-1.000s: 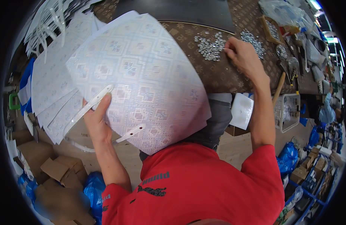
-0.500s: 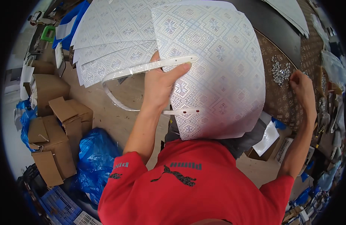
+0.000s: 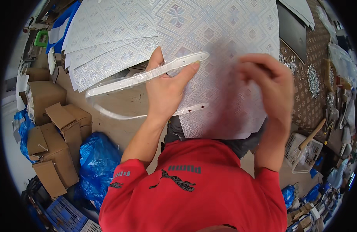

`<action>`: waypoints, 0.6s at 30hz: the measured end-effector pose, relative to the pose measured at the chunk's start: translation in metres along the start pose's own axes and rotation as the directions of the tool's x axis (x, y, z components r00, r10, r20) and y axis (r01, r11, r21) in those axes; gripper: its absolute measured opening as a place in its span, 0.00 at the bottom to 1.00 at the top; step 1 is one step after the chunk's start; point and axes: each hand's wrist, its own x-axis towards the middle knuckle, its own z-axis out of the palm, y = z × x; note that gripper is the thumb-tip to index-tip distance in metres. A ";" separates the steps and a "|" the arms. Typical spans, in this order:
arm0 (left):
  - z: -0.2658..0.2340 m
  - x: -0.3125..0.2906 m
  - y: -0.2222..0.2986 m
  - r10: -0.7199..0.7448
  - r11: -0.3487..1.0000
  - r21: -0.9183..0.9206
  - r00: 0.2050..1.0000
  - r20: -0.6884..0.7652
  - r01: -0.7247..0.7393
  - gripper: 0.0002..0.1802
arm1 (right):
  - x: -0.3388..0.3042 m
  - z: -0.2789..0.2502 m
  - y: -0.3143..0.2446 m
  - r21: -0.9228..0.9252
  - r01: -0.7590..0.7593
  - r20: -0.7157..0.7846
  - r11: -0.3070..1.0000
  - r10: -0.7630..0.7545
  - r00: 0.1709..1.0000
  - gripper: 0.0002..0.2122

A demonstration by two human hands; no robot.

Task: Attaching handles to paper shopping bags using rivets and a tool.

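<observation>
Left hand (image 3: 165, 94) and right hand (image 3: 274, 83): two. White strap (image 3: 128, 82): one; dark holes (image 3: 203, 106) in one end: two. Patterned sheets (image 3: 217, 42): several, overlapping beyond exact count. Heaps of metal pieces (image 3: 313, 80) on the tabletop (image 3: 305, 107), 2 to 3 o'clock: two. White basket (image 3: 290, 149), 3 to 4 o'clock: one. Green stool (image 3: 40, 38), 10 o'clock: one.

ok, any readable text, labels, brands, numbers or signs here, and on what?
Red shirt chest: grey lettering, black animal print; brand wording withheld.
Left sleeve: smaller lettering, likewise withheld.
Patterned sheet, white strap: none seen.
Lower-right clutter: too small to read.
</observation>
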 end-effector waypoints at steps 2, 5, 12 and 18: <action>0.004 -0.003 0.004 0.001 1.000 -0.009 1.000 0.002 -0.001 0.21 | 0.005 0.031 0.004 0.028 0.007 0.047 1.000 -0.008 0.999 0.05; 0.006 -0.007 0.010 0.002 0.999 -0.038 1.000 -0.031 -0.004 0.20 | 0.014 0.055 0.012 -0.054 0.200 -0.053 0.978 -0.203 0.978 0.04; 0.004 -0.009 0.008 0.110 0.984 0.144 0.994 -0.016 -0.106 0.17 | 0.019 0.059 0.021 -0.350 0.425 -0.036 0.834 -0.466 0.884 0.07; 0.005 -0.016 0.016 0.064 0.931 0.358 0.998 0.020 -0.067 0.17 | 0.019 0.072 0.017 -0.331 0.348 -0.123 0.877 -0.406 0.906 0.08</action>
